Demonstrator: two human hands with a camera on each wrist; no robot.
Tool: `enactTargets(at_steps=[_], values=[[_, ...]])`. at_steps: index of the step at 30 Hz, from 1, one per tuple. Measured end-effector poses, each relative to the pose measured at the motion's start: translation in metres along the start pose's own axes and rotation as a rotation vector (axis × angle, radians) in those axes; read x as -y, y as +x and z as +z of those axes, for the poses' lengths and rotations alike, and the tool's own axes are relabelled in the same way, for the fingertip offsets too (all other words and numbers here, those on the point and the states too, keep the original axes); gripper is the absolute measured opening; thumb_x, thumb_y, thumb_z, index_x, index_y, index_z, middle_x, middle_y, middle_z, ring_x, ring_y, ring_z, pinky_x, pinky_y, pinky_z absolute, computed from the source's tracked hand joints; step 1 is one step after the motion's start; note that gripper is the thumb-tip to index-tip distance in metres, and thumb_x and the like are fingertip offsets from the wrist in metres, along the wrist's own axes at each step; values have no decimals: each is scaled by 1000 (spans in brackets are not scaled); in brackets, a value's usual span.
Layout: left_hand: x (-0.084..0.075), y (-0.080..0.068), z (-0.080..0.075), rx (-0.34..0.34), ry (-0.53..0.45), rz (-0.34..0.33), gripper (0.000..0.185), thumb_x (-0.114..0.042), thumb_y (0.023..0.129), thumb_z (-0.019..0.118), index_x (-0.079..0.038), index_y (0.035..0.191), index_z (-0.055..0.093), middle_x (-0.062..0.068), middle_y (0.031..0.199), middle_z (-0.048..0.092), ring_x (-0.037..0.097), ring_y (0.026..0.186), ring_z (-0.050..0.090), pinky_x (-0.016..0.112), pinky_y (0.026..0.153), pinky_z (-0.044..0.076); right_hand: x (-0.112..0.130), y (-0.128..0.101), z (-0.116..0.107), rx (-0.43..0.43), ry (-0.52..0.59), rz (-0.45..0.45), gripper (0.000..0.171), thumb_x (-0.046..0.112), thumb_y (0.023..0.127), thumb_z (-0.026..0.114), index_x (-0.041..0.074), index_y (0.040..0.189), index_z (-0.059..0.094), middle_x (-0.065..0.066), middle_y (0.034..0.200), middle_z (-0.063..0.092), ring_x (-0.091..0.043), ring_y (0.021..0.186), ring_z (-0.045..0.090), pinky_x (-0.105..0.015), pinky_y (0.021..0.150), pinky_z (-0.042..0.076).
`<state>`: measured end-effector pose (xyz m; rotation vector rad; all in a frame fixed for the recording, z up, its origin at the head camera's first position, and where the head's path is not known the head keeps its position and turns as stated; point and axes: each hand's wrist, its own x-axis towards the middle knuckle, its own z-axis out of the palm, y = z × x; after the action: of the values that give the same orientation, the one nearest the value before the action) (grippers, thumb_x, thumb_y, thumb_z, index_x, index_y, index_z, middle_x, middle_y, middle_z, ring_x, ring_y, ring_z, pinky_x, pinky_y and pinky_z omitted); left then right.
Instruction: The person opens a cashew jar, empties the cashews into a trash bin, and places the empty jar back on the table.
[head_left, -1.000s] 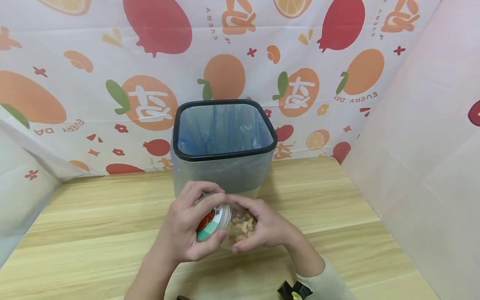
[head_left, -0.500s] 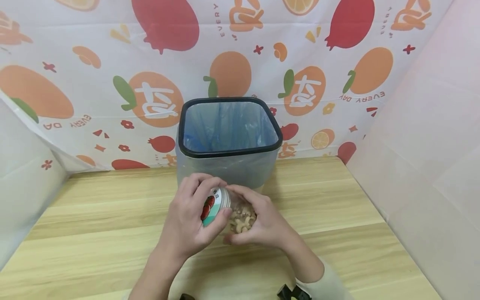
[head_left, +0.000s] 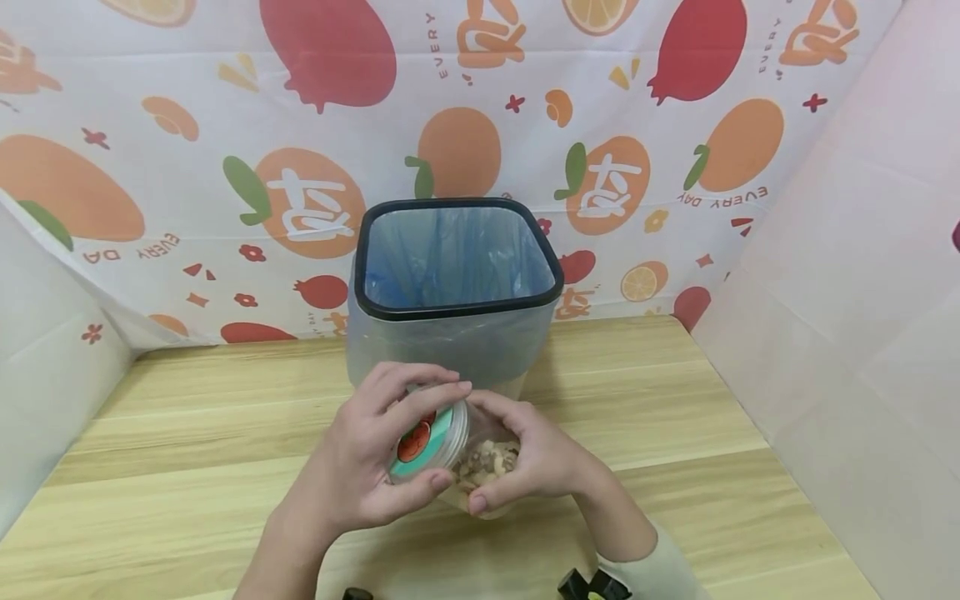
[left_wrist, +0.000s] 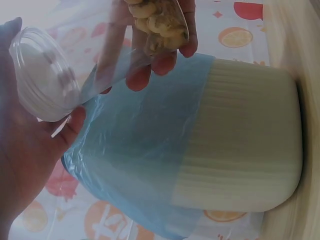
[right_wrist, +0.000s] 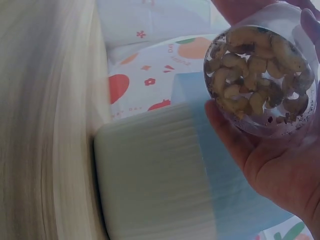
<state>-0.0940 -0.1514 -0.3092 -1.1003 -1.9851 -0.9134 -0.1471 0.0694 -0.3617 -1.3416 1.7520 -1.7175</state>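
Note:
In the head view my left hand (head_left: 356,454) grips the clear screw lid (head_left: 431,442), which carries a green label with red round fruit. My right hand (head_left: 543,454) holds the body of a clear plastic jar (head_left: 468,498), tilted on its side with the lid end facing left. Cashews (head_left: 491,458) lie inside it. The right wrist view looks at the jar's round base, with the cashews (right_wrist: 257,75) gathered against it. In the left wrist view the lid (left_wrist: 45,75) sits at the jar's mouth, between thumb and fingers.
Just behind the hands stands a translucent bin (head_left: 450,342) with a black rim and a blue bag liner (head_left: 450,258). It rests on a wooden table (head_left: 187,467) against a fruit-print cloth (head_left: 247,192). Small black objects (head_left: 592,583) show at the bottom edge.
The lid's label has turned, so its printed text no longer shows. Both hands and the jar have shifted slightly up, then back down in the view; the left fingers have spread wider around the lid.

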Motion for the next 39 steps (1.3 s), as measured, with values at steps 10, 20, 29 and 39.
enactTargets(at_steps=[10, 20, 29, 39], values=[[0, 2, 4, -66, 30, 12, 50, -52, 95, 56, -10, 121, 69, 10, 117, 65, 25, 103, 57, 23, 85, 45, 3, 1, 3, -28, -70, -29, 84, 24, 77, 88, 18, 148, 43, -6, 133, 61, -23, 116, 62, -41, 98, 53], [3, -8, 4, -40, 168, -172, 52, -56, 94, 56, -19, 128, 67, 2, 123, 63, 20, 108, 55, 24, 74, 50, 2, 7, 15, -241, -337, 1, 97, 23, 66, 95, 31, 148, 42, 10, 133, 62, -16, 113, 64, -32, 95, 54], [4, -9, 0, 46, 145, -215, 51, -46, 89, 67, -23, 133, 64, -1, 126, 61, 17, 111, 54, 28, 76, 51, 1, 4, 10, -194, -300, 36, 89, 32, 68, 93, 31, 144, 46, 8, 126, 66, -15, 108, 66, -32, 89, 56], [-1, -3, 1, 57, -12, -34, 45, -46, 96, 55, -15, 126, 67, 3, 121, 64, 21, 108, 54, 25, 85, 46, 2, 0, 1, -33, -191, 25, 91, 60, 75, 80, 26, 150, 42, 2, 129, 64, -21, 110, 65, -35, 94, 54]])
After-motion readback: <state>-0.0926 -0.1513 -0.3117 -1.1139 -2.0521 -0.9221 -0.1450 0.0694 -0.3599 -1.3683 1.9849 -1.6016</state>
